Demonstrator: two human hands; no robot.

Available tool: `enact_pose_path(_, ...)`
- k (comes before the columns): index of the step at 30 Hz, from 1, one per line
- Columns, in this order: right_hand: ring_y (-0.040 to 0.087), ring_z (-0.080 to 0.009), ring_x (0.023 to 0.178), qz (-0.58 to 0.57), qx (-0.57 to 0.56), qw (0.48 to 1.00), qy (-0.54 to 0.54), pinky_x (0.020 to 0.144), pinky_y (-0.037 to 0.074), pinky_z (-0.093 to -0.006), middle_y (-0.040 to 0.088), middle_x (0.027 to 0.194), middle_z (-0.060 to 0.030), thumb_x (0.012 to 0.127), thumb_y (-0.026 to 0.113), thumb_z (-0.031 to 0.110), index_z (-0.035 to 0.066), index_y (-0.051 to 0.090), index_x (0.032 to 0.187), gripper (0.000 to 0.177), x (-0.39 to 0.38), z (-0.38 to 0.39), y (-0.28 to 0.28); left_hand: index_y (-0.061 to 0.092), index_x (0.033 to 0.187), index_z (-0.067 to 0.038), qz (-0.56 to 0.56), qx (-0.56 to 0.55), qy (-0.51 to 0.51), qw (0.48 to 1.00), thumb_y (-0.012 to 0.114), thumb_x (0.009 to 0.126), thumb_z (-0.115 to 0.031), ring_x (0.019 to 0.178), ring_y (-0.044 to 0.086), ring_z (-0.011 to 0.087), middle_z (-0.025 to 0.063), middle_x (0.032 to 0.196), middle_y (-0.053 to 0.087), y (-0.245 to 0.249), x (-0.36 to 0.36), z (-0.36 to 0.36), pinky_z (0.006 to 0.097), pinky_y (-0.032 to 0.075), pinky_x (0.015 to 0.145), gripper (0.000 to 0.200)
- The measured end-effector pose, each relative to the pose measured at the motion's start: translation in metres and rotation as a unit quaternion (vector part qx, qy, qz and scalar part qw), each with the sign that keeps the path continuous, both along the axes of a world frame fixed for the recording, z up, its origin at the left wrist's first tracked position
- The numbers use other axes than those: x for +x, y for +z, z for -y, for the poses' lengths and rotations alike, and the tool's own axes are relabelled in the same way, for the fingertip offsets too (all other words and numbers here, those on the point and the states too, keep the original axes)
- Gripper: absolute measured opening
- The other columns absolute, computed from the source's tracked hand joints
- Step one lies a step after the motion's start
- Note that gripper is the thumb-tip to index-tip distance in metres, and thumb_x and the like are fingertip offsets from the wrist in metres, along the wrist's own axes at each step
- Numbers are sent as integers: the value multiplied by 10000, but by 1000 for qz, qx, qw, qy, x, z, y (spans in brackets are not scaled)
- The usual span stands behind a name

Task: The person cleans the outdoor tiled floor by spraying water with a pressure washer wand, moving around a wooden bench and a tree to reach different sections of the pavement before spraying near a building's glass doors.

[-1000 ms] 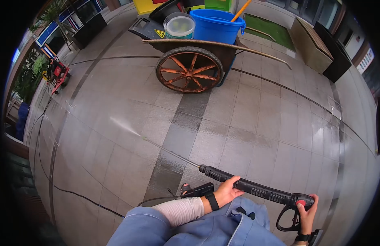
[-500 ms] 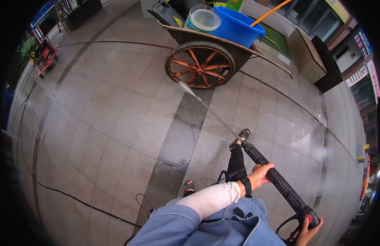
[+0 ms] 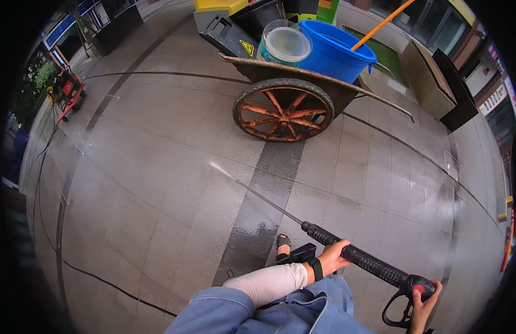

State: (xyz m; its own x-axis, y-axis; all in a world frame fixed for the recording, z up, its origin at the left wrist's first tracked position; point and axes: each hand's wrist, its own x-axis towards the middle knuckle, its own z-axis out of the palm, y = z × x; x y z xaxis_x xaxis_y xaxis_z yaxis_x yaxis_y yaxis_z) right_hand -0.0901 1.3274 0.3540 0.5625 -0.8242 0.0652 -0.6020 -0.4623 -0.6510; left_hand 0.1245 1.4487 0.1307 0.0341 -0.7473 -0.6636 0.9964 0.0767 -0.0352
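Observation:
A black pressure washer gun (image 3: 380, 270) lies across the lower right, its thin metal lance (image 3: 269, 202) slanting up and left. White water spray (image 3: 221, 170) fans out of the tip over the paving. My left hand (image 3: 332, 257), below a dark wristband and pale sleeve, is wrapped round the black barrel. At the rear, by the red knob (image 3: 417, 289) and the trigger guard (image 3: 396, 315), my right hand (image 3: 425, 303) grips the gun; some of its fingers are hidden behind it. Wet grey tiles (image 3: 185, 161) and a dark tile strip (image 3: 252, 228) lie under the lance.
Ahead stands a cart with a rusty orange-spoked wheel (image 3: 283, 110), carrying a blue tub (image 3: 338, 53) and a clear bucket (image 3: 284, 45). A red wheeled machine (image 3: 69, 94) is at far left. A black hose (image 3: 113, 283) runs along the left ground. Planter boxes (image 3: 430, 78) stand right.
The lance has swung left, so the spray has shifted from beside the cart wheel to the tiles left of the dark strip. Both hands keep their grip. The cart sits lower in view.

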Motion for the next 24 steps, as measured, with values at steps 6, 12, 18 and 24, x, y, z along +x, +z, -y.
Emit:
enact_pose_path(6, 435, -200, 923, 37, -62, 997, 14, 856, 333, -290, 415, 1019, -113, 690, 629, 163, -18, 354, 1141, 559, 68, -29, -34, 508, 870, -63, 121, 0, 84, 989, 587, 782, -212, 803, 593, 212, 67, 838, 579, 37, 116, -31, 395, 484, 757, 190)
enact_pose_path(12, 536, -208, 778, 64, -1, 993, -103, 738, 451, -303, 510, 927, -159, 704, 699, 97, -28, 378, 1104, 528, 98, -100, -23, 513, 849, -59, 192, -37, 68, 978, 588, 781, -215, 754, 597, 193, 66, 822, 579, 58, 165, -62, 375, 495, 735, 186)
enact_pose_path(18, 493, -257, 903, 11, -19, 992, -121, 792, 427, -344, 481, 1006, -175, 672, 724, 124, -30, 371, 1153, 616, 100, -237, 11, 508, 809, -60, 1, -44, -69, 997, 551, 779, -184, 776, 586, 228, 65, 795, 570, 18, 138, -161, 423, 479, 751, 135)
enact_pose_path(24, 491, -281, 899, -77, -92, 951, -286, 801, 414, -365, 464, 1011, -208, 669, 710, 89, -26, 351, 1153, 613, 59, -449, 45, 487, 865, -77, -28, -64, -255, 964, 562, 765, -212, 760, 581, 214, 58, 809, 553, 30, 61, -248, 424, 488, 698, 184)
